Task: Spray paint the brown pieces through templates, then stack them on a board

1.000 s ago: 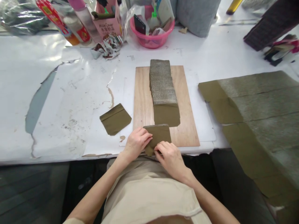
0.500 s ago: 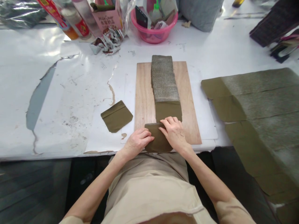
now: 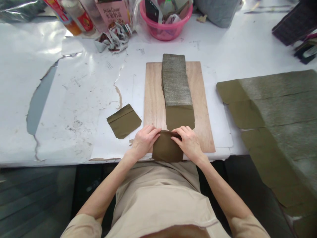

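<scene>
An olive-green fabric piece [image 3: 167, 148] lies at the table's front edge, over the near end of a wooden board. My left hand [image 3: 145, 140] pinches its far edge at the left corner. With fingertips on the same edge further right, my right hand [image 3: 188, 142] is closed on it too; that edge looks folded or raised between them. Just beyond, a long stack of overlapping olive pieces [image 3: 177, 82] runs up the wooden board [image 3: 155, 96], grey-speckled except for the plain nearest one. Another olive piece [image 3: 124, 121] with a crease line lies left of the board.
Large olive sheets [image 3: 247, 109] cover the right side and hang over the edge. At the back are a pink basin [image 3: 167, 33], bottles [image 3: 81, 19], a pink box [image 3: 112, 15], crumpled wrapping [image 3: 115, 38] and a grey container [image 3: 218, 11]. The white table covering [image 3: 74, 79] is torn at left.
My right hand went from the piece's near edge to its far edge. My left hand has moved up to the far left corner. The view has tilted slightly downward.
</scene>
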`<state>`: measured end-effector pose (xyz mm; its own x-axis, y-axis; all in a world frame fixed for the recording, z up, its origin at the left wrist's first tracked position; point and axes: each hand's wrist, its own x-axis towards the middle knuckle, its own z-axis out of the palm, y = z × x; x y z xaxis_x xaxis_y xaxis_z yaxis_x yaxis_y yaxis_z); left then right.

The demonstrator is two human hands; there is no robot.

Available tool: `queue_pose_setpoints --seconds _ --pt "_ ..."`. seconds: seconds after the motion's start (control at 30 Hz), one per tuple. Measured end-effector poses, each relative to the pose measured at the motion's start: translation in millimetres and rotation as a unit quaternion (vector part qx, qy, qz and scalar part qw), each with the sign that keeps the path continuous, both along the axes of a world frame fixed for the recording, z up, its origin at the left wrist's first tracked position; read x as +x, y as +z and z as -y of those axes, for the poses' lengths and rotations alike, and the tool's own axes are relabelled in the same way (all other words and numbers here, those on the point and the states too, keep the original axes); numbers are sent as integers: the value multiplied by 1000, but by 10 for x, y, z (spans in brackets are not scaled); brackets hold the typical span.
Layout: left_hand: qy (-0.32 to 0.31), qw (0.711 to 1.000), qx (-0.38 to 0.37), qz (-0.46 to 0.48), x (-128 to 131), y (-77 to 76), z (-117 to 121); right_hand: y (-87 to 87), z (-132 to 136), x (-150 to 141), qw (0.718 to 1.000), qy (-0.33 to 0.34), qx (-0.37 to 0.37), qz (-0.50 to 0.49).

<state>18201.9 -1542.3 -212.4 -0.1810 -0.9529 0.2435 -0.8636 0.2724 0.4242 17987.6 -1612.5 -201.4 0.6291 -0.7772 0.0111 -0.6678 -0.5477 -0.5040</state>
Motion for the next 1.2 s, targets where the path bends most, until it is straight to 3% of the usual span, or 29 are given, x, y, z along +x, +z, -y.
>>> queue_pose_setpoints --seconds 0.3,0.67,0.9,1.2 --pt "3 999 48 -1 33 56 67 -82 69 39 998 18 -15 52" --pt "12 999 -42 -13 43 -102 25 -141 123 -102 992 66 -20 103" --pt "6 997 -64 -53 62 -86 35 -132 91 -159 991 73 -39 104" --pt "-14 998 -15 -60 130 -24 66 -117 88 -150 993 71 -44 83"
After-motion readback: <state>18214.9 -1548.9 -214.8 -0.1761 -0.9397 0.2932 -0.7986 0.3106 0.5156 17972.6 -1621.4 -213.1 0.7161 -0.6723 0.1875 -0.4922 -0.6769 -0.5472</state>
